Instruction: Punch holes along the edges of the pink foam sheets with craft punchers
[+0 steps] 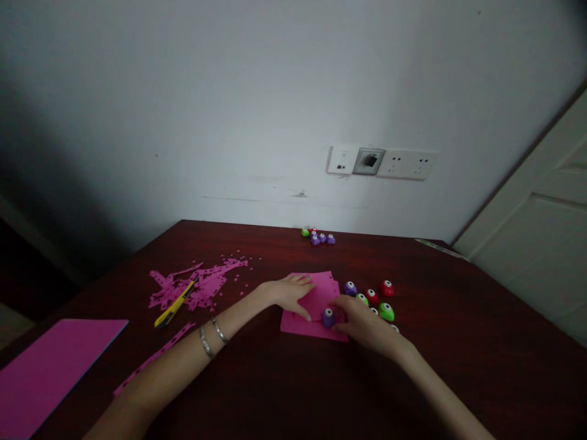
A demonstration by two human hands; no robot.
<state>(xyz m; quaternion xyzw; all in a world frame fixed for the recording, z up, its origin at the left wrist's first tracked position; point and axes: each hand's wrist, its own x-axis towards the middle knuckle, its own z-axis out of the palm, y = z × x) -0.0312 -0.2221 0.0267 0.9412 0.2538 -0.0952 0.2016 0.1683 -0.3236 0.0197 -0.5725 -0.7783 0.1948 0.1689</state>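
Note:
My left hand (293, 296) lies flat with its fingers apart on the left part of the pink paper (321, 296). Beneath that sheet, another pink piece (293, 324) sticks out at the front. At the right side of the paper, my right hand (355, 318) has its thumb and fingers around a small purple craft punch (328, 317) with a white round top. Close by my right hand are more small punches: a purple one (350, 288), red ones (387, 287) and green ones (386, 311). Some of them are partly hidden by the hand.
Pink paper scraps (211, 287) and tiny cut-out bits lie on the left, with a yellow utility knife (177, 304) on them. Nearer are a punched pink strip (156, 357) and a large pink sheet (59, 366). Several more punches (315, 239) stand by the wall, below sockets (406, 164).

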